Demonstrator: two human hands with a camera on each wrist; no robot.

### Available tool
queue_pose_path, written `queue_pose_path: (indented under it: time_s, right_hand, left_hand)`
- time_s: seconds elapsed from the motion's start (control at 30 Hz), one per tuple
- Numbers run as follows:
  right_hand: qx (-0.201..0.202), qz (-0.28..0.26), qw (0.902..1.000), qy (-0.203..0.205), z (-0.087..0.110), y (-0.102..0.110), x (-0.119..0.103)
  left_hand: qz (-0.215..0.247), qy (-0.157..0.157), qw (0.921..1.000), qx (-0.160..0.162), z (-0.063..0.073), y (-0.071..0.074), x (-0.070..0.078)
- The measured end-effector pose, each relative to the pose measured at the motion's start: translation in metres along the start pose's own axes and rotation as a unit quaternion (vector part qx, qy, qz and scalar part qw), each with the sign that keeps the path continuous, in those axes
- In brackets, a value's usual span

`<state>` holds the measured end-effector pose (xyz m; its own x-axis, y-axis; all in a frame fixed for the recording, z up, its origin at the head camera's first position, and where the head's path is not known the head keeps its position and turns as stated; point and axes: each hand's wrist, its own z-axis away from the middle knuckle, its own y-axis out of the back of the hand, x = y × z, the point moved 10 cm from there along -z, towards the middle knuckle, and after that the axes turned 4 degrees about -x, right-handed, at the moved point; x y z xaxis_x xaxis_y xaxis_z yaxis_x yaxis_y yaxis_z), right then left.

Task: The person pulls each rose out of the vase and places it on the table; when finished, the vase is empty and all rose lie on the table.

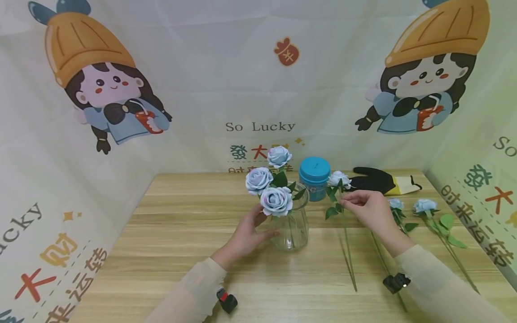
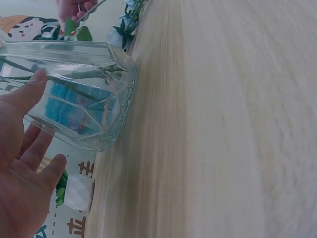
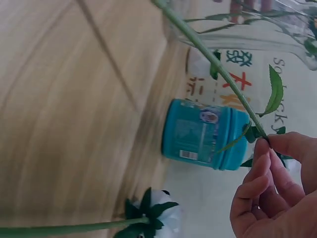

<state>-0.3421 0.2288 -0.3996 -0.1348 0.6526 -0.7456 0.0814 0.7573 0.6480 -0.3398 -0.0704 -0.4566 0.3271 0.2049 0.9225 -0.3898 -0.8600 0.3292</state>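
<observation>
A clear glass vase [image 1: 294, 237] stands upright on the wooden table [image 1: 181, 224]. Three pale blue artificial roses [image 1: 276, 200] rise from it, their stems visible through the glass. My left hand [image 1: 247, 233] holds the vase at its left side, thumb on the glass in the left wrist view and fingers around the far side. To the right of the vase, my right hand [image 1: 371, 214] pinches the green stem of another pale blue rose [image 1: 339, 179] just below its bloom, between thumb and forefinger. That stem hangs down, bloom at the top.
Behind the vase stands a blue lidded jar [image 1: 315, 181]. A black and yellow glove [image 1: 373, 180] lies at the back right. More roses [image 1: 425, 206] lie on the right side. A small white pot [image 2: 79, 192] with a green plant shows past the vase.
</observation>
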Motion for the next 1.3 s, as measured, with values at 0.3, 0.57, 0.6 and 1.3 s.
queue_pose_path:
  time_s: [0.3,0.57,0.6,1.3]
  right_hand:
    - [-0.072,0.030,0.9968,-0.016,0.001,-0.030,0.020]
    - [-0.105,0.051,0.9930,-0.018,0.004,-0.041,0.027]
    - [-0.108,0.053,0.9925,-0.019,0.004,-0.042,0.028]
    - [-0.140,0.059,0.9875,-0.042,0.009,-0.059,0.035]
  left_hand:
    - [-0.004,-0.004,1.0000,0.006,0.000,0.000,0.001]
    - [-0.001,-0.005,1.0000,0.004,0.000,-0.001,0.002]
    - [-0.001,-0.005,1.0000,0.004,0.000,-0.001,0.002]
    - [-0.006,-0.006,1.0000,0.002,0.000,0.000,0.000]
